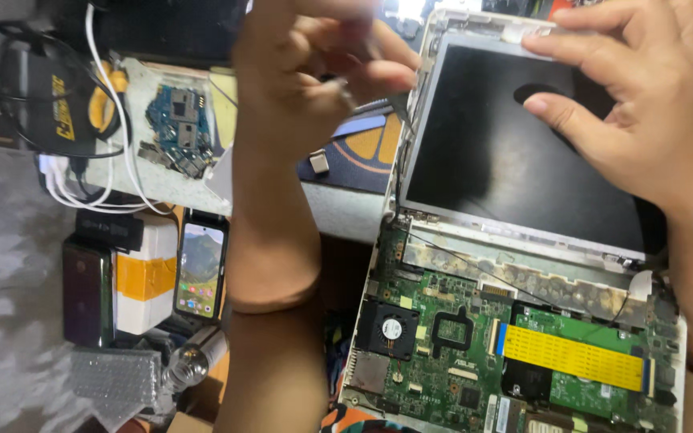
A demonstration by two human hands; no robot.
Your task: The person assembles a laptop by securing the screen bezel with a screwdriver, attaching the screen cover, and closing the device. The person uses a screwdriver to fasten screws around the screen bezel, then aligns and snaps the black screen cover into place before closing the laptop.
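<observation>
A small opened laptop lies at the right, its green motherboard bare, with a black fan and a yellow flat ribbon cable. The dark screen panel stands tilted in a pale frame with no bezel. My right hand rests on the panel's upper right, fingers spread on the glass and top edge. My left hand is raised beside the screen's left edge, fingers pinched around a thin metal tool whose tip touches that edge.
A lit smartphone lies left of my forearm, next to a white and orange box and a dark phone. A small blue circuit board, white cables and a black device sit at the back left.
</observation>
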